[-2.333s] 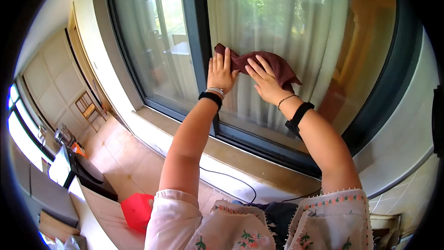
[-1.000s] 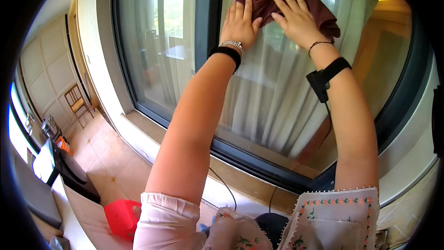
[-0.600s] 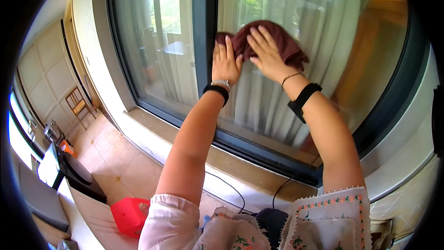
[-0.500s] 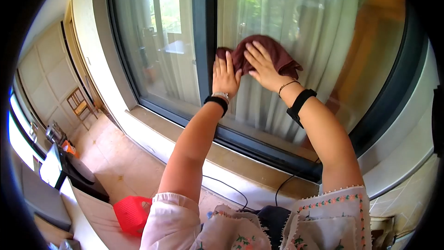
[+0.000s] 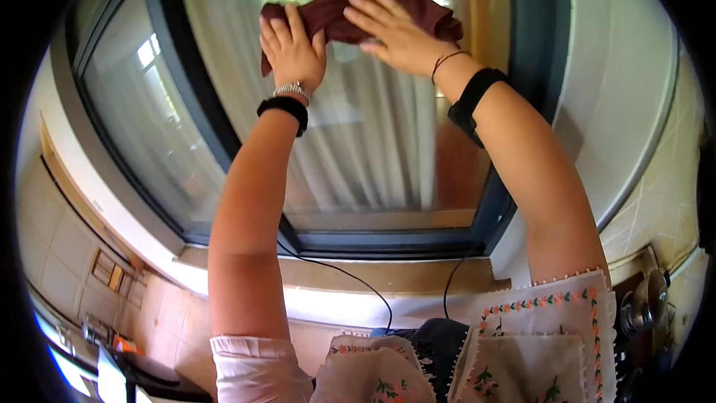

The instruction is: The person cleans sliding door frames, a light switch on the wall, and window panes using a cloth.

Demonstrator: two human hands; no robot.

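A dark maroon cloth (image 5: 339, 16) is spread sideways against the upper part of the window glass (image 5: 358, 149). My left hand (image 5: 296, 52) presses flat on the cloth's left part, its fingers apart and pointing up. On the cloth's right part lies my right hand (image 5: 395, 33), fingers stretched out and slightly blurred. Neither hand grips the cloth; both palms face the pane. A corner of the cloth hangs down left of my left hand. Pale curtains show behind the glass.
The dark window frame (image 5: 190, 52) runs down left of my hands. Below it is a stone sill (image 5: 388, 275) with black cables (image 5: 350, 269) hanging over it. Metal cookware (image 5: 647, 302) stands at the lower right. A wooden chair (image 5: 108, 272) is far left.
The view has turned to the right. Both hands and the cloth have moved up and away from the central frame bar, and are further apart, with the cloth stretched wider between them.
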